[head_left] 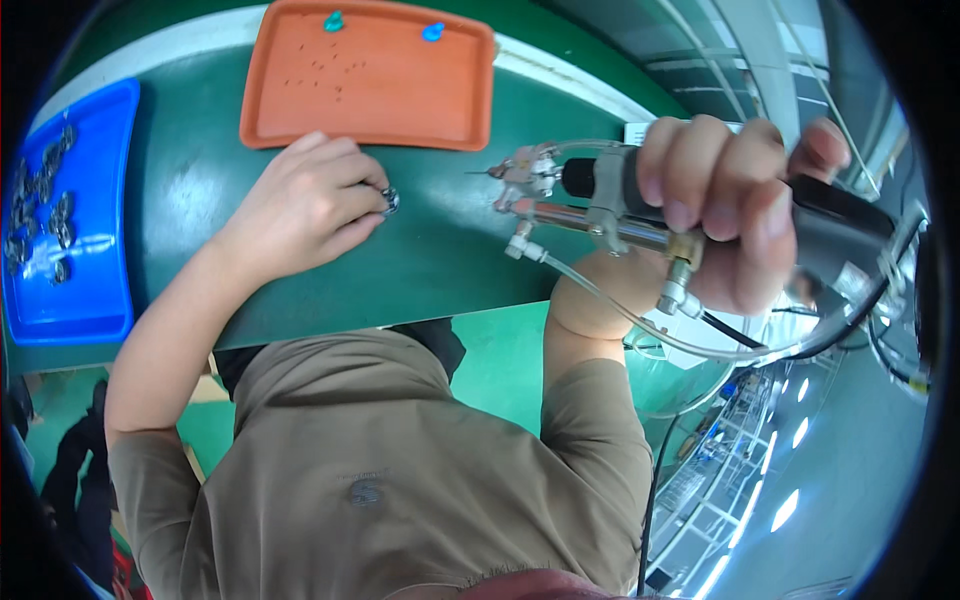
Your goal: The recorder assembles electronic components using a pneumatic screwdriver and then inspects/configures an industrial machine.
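My left hand rests low over the green worktable, its fingertips closed on a small dark metallic part. Most of that part is hidden behind the fingers. My right hand is raised at the right, fingers wrapped round the dark body of a handheld powered screwdriver. Metal fittings and clear tubes are fixed to the tool. Its thin tip points left toward the small part, with a gap between them.
A blue tray at the left bears several similar dark parts. An orange tray at the back holds tiny dark pieces, a green item and a blue item. A clear tube loops below the tool.
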### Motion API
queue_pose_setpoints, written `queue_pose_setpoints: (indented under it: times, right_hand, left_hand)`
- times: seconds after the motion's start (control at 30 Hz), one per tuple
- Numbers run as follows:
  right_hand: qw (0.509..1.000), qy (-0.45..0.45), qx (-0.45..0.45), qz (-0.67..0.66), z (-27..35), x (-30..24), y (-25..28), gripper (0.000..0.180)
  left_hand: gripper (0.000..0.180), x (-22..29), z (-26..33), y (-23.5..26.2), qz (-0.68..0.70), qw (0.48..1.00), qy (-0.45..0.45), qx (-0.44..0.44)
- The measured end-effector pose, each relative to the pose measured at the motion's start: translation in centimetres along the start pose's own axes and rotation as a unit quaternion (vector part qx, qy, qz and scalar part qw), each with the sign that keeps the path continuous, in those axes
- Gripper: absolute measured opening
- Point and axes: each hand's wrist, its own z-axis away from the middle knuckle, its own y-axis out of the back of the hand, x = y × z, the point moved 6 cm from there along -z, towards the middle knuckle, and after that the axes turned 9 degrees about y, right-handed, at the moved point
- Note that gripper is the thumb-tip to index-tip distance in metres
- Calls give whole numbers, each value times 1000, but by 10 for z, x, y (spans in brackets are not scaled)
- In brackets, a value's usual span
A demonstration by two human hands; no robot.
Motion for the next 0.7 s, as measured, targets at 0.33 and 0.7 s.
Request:
queue_pose_setpoints:
  times: [0.33, 0.7]
  right_hand:
    - [995, 31, -5, -94, 17, -43, 11, 53]
    - [985, 47, 62, -154, 16, -48, 3, 35]
  left_hand:
    - [12, 3, -4, -9, -1, 1000, -26, -16]
    - [10, -10, 1, -2, -25, 1000, -7, -17]
